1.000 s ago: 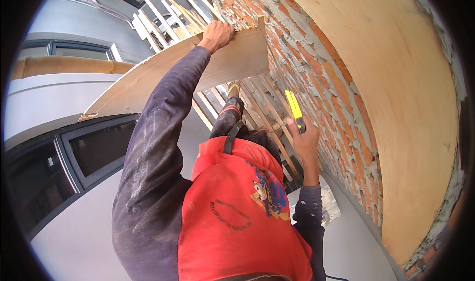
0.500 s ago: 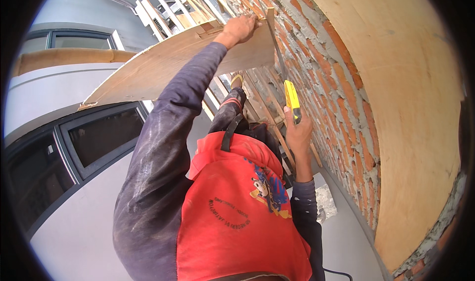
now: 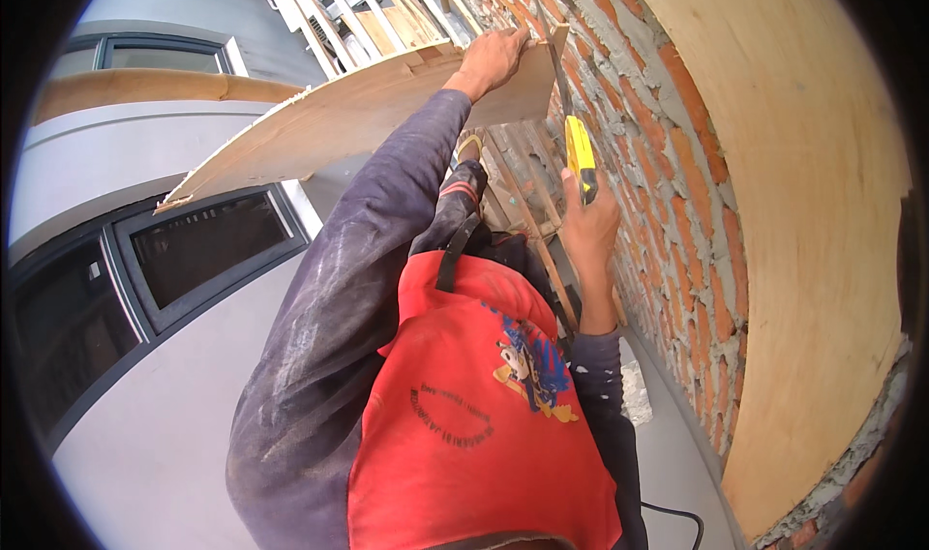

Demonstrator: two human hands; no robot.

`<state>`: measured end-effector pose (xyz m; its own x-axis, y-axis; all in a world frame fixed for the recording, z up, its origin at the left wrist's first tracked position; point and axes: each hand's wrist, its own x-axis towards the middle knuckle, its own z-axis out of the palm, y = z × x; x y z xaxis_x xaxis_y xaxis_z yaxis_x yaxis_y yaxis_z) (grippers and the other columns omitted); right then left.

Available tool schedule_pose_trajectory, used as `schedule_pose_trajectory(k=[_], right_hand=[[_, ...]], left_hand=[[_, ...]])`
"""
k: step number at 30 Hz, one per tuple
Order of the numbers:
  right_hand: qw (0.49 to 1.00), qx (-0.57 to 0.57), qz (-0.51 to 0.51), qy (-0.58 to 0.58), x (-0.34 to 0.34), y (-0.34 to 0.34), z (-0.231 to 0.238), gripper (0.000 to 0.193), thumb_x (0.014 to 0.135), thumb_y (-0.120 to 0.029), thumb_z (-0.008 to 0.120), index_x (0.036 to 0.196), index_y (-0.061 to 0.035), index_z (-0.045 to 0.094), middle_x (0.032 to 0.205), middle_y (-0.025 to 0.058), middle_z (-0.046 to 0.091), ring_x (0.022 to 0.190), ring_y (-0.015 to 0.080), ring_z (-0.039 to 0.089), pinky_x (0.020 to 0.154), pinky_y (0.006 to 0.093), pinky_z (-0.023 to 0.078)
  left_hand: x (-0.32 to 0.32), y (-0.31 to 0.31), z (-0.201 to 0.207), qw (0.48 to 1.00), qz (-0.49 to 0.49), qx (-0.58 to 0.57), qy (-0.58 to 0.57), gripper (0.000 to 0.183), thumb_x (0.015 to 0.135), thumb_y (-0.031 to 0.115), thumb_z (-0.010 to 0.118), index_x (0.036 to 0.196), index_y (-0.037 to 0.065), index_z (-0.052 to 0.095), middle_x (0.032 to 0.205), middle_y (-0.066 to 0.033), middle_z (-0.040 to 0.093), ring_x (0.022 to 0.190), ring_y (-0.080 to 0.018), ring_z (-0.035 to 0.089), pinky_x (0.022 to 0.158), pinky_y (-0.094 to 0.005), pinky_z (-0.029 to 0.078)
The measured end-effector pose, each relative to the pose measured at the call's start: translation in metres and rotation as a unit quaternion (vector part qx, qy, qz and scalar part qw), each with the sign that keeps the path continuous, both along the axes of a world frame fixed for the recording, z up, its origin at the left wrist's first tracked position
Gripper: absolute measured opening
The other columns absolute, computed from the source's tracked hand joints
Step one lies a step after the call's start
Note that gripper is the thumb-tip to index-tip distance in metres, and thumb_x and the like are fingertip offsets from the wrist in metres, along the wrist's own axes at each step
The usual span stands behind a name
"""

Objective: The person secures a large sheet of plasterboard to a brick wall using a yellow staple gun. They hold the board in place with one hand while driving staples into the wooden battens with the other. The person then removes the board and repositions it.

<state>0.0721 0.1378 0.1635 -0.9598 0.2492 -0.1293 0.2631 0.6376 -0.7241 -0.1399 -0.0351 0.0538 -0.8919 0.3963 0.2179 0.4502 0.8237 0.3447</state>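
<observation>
My right hand (image 3: 590,223) is wrapped round the yellow and black handle of a hand saw (image 3: 580,153). The saw's narrow blade runs up from the handle past the right end of a plywood sheet (image 3: 319,129), and its far part shows beyond the sheet's top edge. Over that top edge, close beside the blade, my left hand (image 3: 492,61) grips the sheet. The plywood slants across in front of me, its lower left corner out over the window. Whether the teeth are in the wood is too small to tell.
A rough brick wall (image 3: 668,231) rises on the right, with a large plywood panel (image 3: 813,211) beside it. Wooden slats (image 3: 334,18) stand behind the sheet. On the left is a grey wall with dark-framed windows (image 3: 208,250). A black cable (image 3: 682,513) lies at lower right.
My right hand has pushed the saw upward and away, so more blade shows past the sheet's top edge. My left hand stays on the plywood; the whole view has shifted slightly.
</observation>
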Motion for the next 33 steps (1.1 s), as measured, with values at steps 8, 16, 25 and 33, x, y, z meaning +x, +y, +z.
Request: schedule_pose_trajectory(k=[8, 16, 25, 33], right_hand=[[0.999, 0.025, 0.016, -0.036, 0.028, 0.014, 0.032, 0.038, 0.088, -0.034, 0.057, 0.096, 0.0031, 0.059, 0.077, 0.0271, 0.06, 0.076, 0.0459, 0.057, 0.066, 0.0482, 0.043], [0.997, -0.045, 0.0, -0.062, 0.025, 0.006, 0.023, 0.038, 0.088, -0.031, 0.057, 0.097, 0.0065, 0.058, 0.077, 0.0279, 0.06, 0.077, 0.0449, 0.058, 0.064, 0.0475, 0.043], [1.0, -0.014, 0.003, -0.014, -0.013, -0.005, 0.0, 0.036, 0.089, -0.032, 0.057, 0.092, 0.004, 0.058, 0.076, 0.0266, 0.06, 0.075, 0.0465, 0.057, 0.064, 0.0474, 0.044], [0.996, -0.067, -0.025, -0.055, 0.036, 0.009, 0.021, 0.034, 0.088, -0.03, 0.057, 0.094, 0.0033, 0.058, 0.075, 0.0251, 0.06, 0.076, 0.044, 0.059, 0.065, 0.0474, 0.044]], left_hand=[[-0.002, -0.007, 0.005, 0.999, 0.001, -0.017, -0.031, 0.028, 0.094, 0.031, 0.045, 0.091, 0.004, 0.052, 0.082, -0.0198, 0.063, 0.071, -0.0411, 0.061, 0.06, -0.0494, 0.049], [-0.012, -0.005, 0.004, 0.999, -0.01, 0.015, 0.032, 0.032, 0.094, 0.039, 0.044, 0.093, 0.009, 0.055, 0.075, -0.0169, 0.063, 0.07, -0.0403, 0.062, 0.059, -0.05, 0.049], [0.02, 0.008, 0.006, 1.0, -0.002, 0.009, 0.029, 0.031, 0.093, 0.039, 0.046, 0.089, 0.01, 0.056, 0.084, -0.01, 0.065, 0.07, -0.0368, 0.062, 0.056, -0.0471, 0.049], [0.008, 0.004, 0.003, 0.998, 0.025, 0.018, 0.056, 0.027, 0.092, 0.037, 0.049, 0.089, 0.011, 0.058, 0.085, -0.0096, 0.066, 0.071, -0.0359, 0.063, 0.057, -0.0461, 0.049]])
